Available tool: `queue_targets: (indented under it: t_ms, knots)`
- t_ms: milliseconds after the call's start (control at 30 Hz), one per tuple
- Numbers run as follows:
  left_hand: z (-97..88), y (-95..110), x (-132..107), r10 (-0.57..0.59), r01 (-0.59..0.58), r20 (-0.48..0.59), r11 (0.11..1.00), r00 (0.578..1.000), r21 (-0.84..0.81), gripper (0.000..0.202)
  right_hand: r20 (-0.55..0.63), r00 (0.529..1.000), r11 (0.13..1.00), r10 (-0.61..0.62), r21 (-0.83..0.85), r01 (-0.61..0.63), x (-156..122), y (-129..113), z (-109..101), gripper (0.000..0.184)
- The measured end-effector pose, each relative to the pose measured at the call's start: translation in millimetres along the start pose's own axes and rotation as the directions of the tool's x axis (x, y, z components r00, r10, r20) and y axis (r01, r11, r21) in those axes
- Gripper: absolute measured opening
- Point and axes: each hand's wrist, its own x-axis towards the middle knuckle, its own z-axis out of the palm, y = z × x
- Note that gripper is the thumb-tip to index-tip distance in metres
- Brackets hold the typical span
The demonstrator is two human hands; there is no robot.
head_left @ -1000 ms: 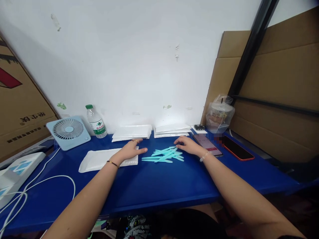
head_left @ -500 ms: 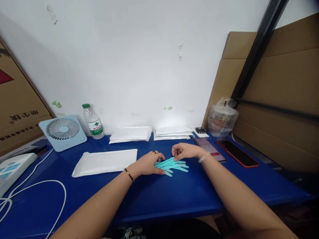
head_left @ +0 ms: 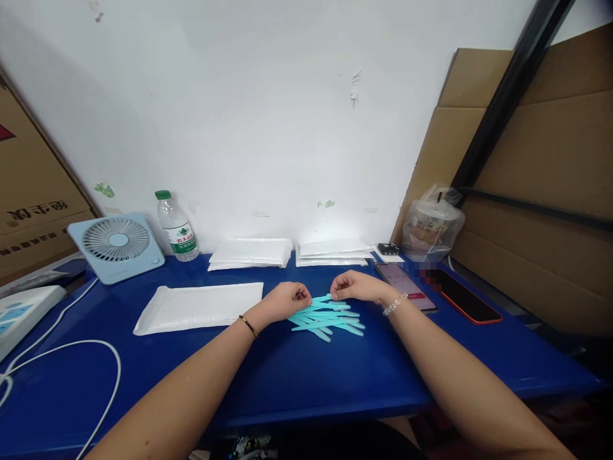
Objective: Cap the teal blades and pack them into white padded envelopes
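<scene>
Blue tabletop (head_left: 287,377) bears thin turquoise plastic sticks (head_left: 330,319), long axes running left-right; I see left hand (head_left: 282,301) and right hand (head_left: 357,289) curled narrow, pinching the topmost.

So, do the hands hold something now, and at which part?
It seems so: the left hand and the right hand pinch a teal stick, one at each end, just above the pile of sticks.
</scene>
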Motion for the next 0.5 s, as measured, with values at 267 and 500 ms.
queue_targets:
  t_ms: [267, 500]
  knots:
    - [-1.5, 0, 0, -0.033, 0.031, -0.040, 0.998, 0.999, -0.057, 0.037, -0.076, 0.997, 0.998, -0.035, 0.057, 0.039, 4, 2, 1, 0.027]
    - [-7.6, -4, 8, -0.097, 0.105, -0.174, 0.994, 0.980, 0.034, 0.033, -0.149, 0.989, 0.997, -0.013, 0.074, 0.025, 20, 5, 6, 0.030]
